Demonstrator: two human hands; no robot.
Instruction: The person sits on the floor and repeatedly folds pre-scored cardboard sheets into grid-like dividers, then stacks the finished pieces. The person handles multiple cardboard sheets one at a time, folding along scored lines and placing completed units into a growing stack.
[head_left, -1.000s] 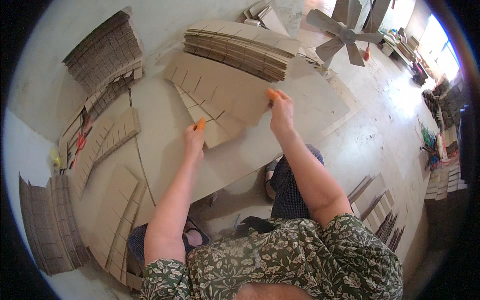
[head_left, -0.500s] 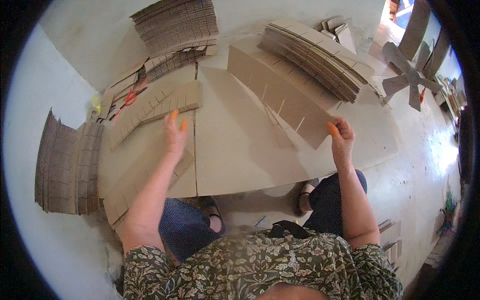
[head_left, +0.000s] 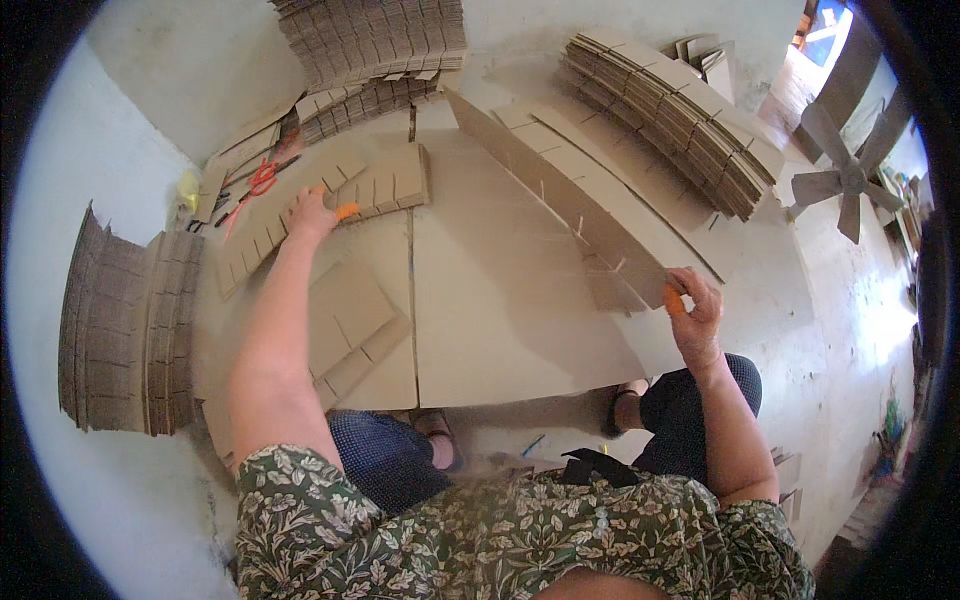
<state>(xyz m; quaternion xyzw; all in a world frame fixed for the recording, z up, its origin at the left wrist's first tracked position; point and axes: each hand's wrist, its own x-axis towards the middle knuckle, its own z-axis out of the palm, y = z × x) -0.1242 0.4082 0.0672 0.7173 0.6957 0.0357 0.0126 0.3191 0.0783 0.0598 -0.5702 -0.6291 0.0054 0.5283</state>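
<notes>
My right hand (head_left: 697, 318) pinches the near right corner of a long slotted cardboard strip (head_left: 560, 202), with orange covers on its fingers. The strip stands tilted on edge, slots downward, running away to the far left. Over at the left, my left hand (head_left: 312, 218) reaches onto a low pile of short slotted cardboard pieces (head_left: 388, 190). Its orange-covered thumb and forefinger are apart, touching the pile; I see nothing lifted in them. Beneath the raised strip, blurred slotted pieces (head_left: 618, 290) lie partly hidden.
A tall stack of long slotted strips (head_left: 670, 120) is at the back right. More stacks stand at the back left (head_left: 375, 45) and far left (head_left: 125, 330). Red-handled scissors (head_left: 263, 178) lie near the left wall. A fan (head_left: 850, 178) stands at right. Loose cardboard (head_left: 350, 305) lies nearer me.
My left hand has moved left and down onto the short pieces. My right hand has tipped the long strip more upright. The whole view has shifted slightly.
</notes>
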